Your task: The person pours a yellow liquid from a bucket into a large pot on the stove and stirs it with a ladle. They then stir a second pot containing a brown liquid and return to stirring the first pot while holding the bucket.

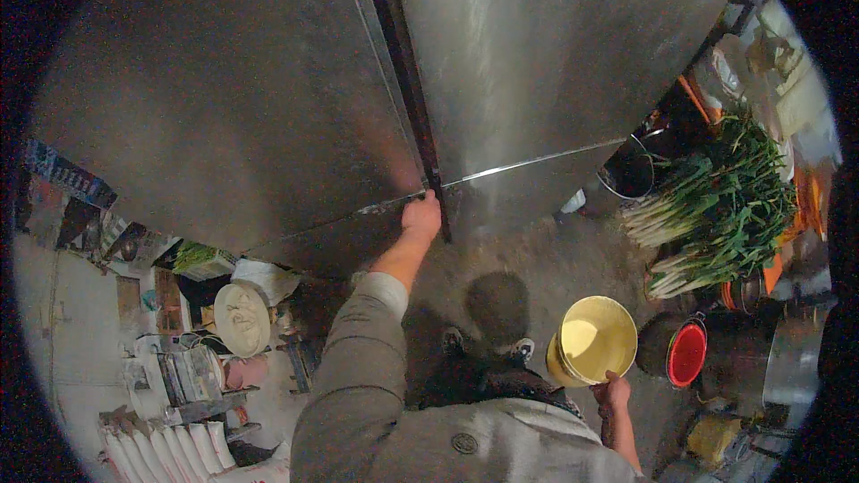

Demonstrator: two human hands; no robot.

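In front of me stands a tall stainless steel cabinet with doors, a dark vertical gap between its left door (250,98) and its right door (537,63). My left hand (421,213) reaches forward with its fingers closed on the left door's edge at that gap, close to the horizontal seam; the fingertips are partly hidden. Low on my right, my right hand (613,393) grips the rim of a yellow bucket (565,362). The bucket's mouth tilts up toward me, and its inside looks pale yellow.
Bundles of leeks (716,206) lie on the right beside a dark bucket (628,170). Nearer stands a red round container (687,354). To the left are a round cream-coloured tub (242,320) and several stacked white sacks (170,452). Dark floor (528,259) lies below the cabinet.
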